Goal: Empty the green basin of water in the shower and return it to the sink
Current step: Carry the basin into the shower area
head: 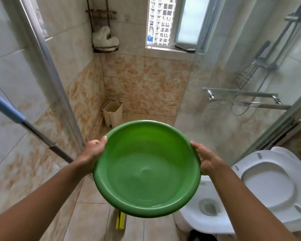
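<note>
A round green basin (146,167) hangs in front of me at mid-frame, held level above the tiled floor, with clear water in its lower part. My left hand (94,148) grips its left rim, thumb over the edge. On the opposite rim my right hand (204,158) grips the same way. Ahead and to the right stands the glass shower enclosure (215,110) with a chrome door handle (241,98). The sink is not in view.
A white toilet (261,188) with its seat and lid up sits at the lower right. A blue-handled mop pole (16,112) leans on the left wall. A cream waste bin (113,112) stands in the far corner, and a yellow object (120,220) lies on the floor under the basin.
</note>
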A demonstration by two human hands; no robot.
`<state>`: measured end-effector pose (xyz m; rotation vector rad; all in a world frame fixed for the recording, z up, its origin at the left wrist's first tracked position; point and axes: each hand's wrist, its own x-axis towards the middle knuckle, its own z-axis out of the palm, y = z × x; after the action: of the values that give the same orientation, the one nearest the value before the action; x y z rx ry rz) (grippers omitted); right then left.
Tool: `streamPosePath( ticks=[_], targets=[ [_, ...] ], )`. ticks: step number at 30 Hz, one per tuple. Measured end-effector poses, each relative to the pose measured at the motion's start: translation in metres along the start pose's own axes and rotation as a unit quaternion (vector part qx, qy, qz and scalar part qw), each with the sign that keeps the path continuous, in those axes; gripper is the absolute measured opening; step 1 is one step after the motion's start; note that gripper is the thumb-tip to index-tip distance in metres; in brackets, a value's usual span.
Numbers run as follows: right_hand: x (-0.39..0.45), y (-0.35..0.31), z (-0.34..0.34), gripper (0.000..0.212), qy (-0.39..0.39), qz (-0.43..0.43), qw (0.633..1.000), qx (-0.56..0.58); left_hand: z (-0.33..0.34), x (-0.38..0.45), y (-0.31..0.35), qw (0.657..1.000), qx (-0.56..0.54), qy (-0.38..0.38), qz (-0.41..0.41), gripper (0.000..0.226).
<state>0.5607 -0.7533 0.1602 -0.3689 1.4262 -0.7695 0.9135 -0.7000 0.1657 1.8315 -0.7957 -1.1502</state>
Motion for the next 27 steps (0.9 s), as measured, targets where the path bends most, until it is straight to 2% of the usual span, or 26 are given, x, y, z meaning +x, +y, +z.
streamPosePath(
  ticks=[5, 11, 17, 21, 27],
  targets=[
    [0.028, -0.029, 0.025, 0.036, 0.007, -0.005, 1.0, -0.022, 0.0, 0.042, 0.013, 1.0, -0.007, 0.03, -0.006, 0.051],
    [0.086, -0.073, 0.057, 0.041, -0.03, -0.005, 0.998, -0.051, 0.009, 0.099, 0.026, 0.997, -0.02, 0.072, -0.019, 0.049],
    [0.144, -0.123, 0.084, 0.036, -0.069, -0.026, 0.996, -0.047, 0.024, 0.15, 0.044, 0.991, -0.021, 0.128, -0.031, 0.045],
    [0.171, -0.167, 0.107, 0.034, -0.077, -0.057, 0.994, -0.056, 0.036, 0.175, 0.069, 0.986, -0.033, 0.158, -0.04, 0.043],
    [0.2, -0.212, 0.132, 0.035, -0.09, -0.055, 0.993, -0.046, 0.043, 0.211, 0.113, 0.982, -0.014, 0.181, -0.041, 0.036]
  ],
)
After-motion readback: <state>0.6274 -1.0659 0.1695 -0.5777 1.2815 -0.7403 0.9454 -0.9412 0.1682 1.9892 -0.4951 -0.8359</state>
